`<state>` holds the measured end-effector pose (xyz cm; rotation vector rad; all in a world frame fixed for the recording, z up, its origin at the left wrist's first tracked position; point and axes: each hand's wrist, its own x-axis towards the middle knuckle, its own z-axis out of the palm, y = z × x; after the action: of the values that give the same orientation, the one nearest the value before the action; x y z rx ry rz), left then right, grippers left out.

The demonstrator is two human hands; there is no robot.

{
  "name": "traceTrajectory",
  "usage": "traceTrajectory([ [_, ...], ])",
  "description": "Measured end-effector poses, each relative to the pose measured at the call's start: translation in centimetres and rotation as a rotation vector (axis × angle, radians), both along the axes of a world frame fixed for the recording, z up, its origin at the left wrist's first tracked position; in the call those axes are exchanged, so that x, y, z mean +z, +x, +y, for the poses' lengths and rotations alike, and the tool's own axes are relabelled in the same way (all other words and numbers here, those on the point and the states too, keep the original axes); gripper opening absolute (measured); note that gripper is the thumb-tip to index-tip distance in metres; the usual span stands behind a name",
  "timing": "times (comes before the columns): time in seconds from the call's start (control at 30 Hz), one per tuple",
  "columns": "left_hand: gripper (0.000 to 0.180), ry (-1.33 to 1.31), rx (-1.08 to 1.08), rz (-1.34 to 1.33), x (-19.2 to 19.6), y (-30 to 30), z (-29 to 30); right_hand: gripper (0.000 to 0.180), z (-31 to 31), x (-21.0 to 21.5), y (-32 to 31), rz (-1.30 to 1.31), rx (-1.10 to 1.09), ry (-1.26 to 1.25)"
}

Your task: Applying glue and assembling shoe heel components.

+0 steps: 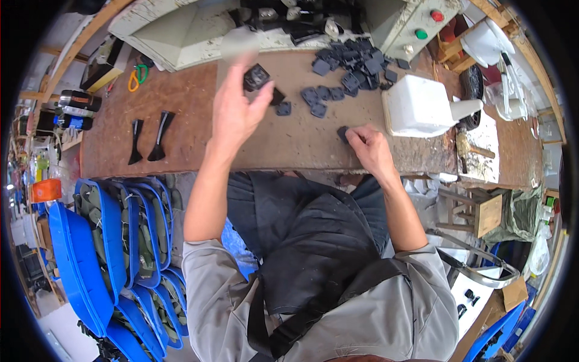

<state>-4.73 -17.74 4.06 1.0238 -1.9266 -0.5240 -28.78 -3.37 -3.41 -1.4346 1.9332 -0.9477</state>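
Note:
My left hand [234,111] reaches over the middle of the workbench. Between its thumb and fingers sits a black square piece with a hollow-looking face [256,77]. Beyond the fingertips a pale smear hides detail. Nearer the front edge, my right hand [373,149] is closed, pinching a small dark flat piece [343,134] that shows past its fingers. A loose pile of dark square pieces [356,63] lies on the far side of the bench, with several more [318,99] spread between my hands. Two black flared parts [160,136] lie to the left.
The wooden bench [187,120] runs across, with a pale machine housing [392,30] behind it bearing red and green buttons. A white plastic container [419,105] and a hammer [473,148] stand right. Blue bins [78,265] of dark parts are stacked at lower left.

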Motion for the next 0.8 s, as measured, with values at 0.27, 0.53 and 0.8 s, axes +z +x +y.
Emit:
traceTrajectory([
  [0.27, 0.029, 0.422, -0.062, 0.249, -7.4, 0.9, 1.9, 0.028, 1.7, 0.2, -1.3, -0.055, -0.17, -0.032],
  [0.53, 0.032, -0.185, -0.1, -0.099, -0.8, -0.3, 8.7, 0.029, 0.6, 1.5, -0.1, 0.347, 0.064, -0.121],
  [0.8, 0.031, -1.01, 0.006, -0.346, 4.4, -0.4, 11.5, 0.022, 1.1, 0.1, 1.5, 0.77, 0.033, -0.326],
])
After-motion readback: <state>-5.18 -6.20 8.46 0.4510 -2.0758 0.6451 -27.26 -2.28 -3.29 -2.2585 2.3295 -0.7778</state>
